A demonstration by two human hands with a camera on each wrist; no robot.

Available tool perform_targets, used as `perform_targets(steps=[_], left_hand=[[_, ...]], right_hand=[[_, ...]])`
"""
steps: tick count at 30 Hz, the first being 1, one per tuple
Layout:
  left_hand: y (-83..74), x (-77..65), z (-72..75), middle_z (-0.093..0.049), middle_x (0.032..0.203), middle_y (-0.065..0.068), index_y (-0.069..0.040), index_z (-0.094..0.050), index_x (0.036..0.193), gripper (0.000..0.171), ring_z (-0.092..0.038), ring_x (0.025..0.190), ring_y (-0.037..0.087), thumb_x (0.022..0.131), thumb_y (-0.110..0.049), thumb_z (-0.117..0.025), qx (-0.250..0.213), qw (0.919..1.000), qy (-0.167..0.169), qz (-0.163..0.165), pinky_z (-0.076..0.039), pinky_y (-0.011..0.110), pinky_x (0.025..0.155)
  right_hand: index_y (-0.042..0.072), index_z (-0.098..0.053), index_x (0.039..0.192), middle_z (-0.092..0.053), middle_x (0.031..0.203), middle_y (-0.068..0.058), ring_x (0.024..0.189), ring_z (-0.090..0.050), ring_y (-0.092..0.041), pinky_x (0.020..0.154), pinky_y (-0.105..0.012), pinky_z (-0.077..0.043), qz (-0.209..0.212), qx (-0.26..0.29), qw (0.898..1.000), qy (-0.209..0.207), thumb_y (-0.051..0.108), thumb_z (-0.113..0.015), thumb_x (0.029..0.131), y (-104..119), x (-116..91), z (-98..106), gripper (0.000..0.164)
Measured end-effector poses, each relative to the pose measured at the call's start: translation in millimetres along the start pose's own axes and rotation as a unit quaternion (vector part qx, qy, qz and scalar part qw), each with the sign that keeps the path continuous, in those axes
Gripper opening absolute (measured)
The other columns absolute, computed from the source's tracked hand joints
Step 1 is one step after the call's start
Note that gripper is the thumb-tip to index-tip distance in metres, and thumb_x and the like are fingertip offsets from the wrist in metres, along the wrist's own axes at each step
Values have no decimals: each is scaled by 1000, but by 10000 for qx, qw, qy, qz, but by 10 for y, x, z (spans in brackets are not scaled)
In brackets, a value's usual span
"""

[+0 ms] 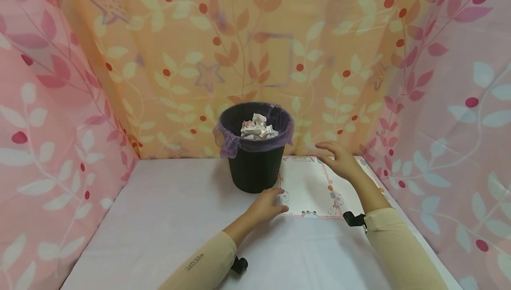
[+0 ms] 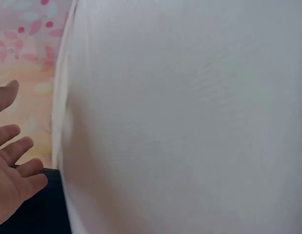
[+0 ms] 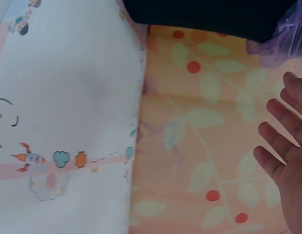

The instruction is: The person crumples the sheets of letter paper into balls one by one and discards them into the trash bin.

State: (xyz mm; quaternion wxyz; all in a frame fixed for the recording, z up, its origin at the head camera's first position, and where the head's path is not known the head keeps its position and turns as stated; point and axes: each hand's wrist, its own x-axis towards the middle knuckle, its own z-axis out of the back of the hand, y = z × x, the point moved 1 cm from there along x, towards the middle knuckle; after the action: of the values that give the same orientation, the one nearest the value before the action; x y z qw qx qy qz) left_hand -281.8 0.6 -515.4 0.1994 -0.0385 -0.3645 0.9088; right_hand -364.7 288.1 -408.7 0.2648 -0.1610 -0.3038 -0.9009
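A black trash bin stands at the back middle of the table, its rim lined with a purple plastic bag. Crumpled paper fills part of it. My left hand hovers just in front of the bin's base, fingers spread and holding nothing. To the right of the bin, my right hand is raised over the printed paper sheets, also holding nothing. In the right wrist view its fingers are loosely extended, with the purple bag's edge above them.
The sheets with cartoon borders lie on the white tablecloth at the back right. Patterned curtains enclose the table: an orange one behind, pink ones at the left and right. A black camera sits on the right wrist.
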Motion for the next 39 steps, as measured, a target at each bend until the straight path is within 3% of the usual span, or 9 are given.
perform_targets(steps=[7,12,21,30,39], left_hand=[[105,127,-133,-56,149,9,-9,-58,144,58,-49,142,26,91,-23,-78,324,9991,221,189,-40,42,118],[137,168,-209,-58,147,9,-7,-59,142,58,-48,142,26,88,-16,-80,471,9986,191,177,-38,41,119],[83,187,-267,-62,142,4,-9,-65,136,58,-49,139,26,83,-20,-87,1020,9942,146,292,-40,40,118],[92,59,-239,-54,152,6,-7,-56,145,76,-38,149,29,80,-29,-89,948,9943,427,254,-33,44,122],[67,-145,-236,-54,152,6,-7,-56,145,78,-36,151,30,79,-30,-90,899,9945,538,68,-32,46,122]], right_hand=[[9,-65,136,-58,144,-15,138,-48,-43,112,-66,-37,-705,80,9970,299,27,-71,98,-307,-66,-125,42],[6,-64,137,-57,144,-17,137,-48,-44,113,-66,-35,-928,235,9944,451,24,-71,98,-466,-101,-214,43],[9,-62,140,-55,147,-19,140,-44,-47,114,-68,-32,-1533,183,9857,668,40,-70,98,-738,-190,-328,53],[7,-58,143,-52,150,-22,143,-39,-49,116,-69,-28,-1766,125,9803,871,33,-72,97,-904,-344,-401,55],[5,-53,147,-45,155,-26,145,-32,-53,116,-71,-26,-2022,369,9719,1151,27,-71,98,-980,-520,-450,57]])
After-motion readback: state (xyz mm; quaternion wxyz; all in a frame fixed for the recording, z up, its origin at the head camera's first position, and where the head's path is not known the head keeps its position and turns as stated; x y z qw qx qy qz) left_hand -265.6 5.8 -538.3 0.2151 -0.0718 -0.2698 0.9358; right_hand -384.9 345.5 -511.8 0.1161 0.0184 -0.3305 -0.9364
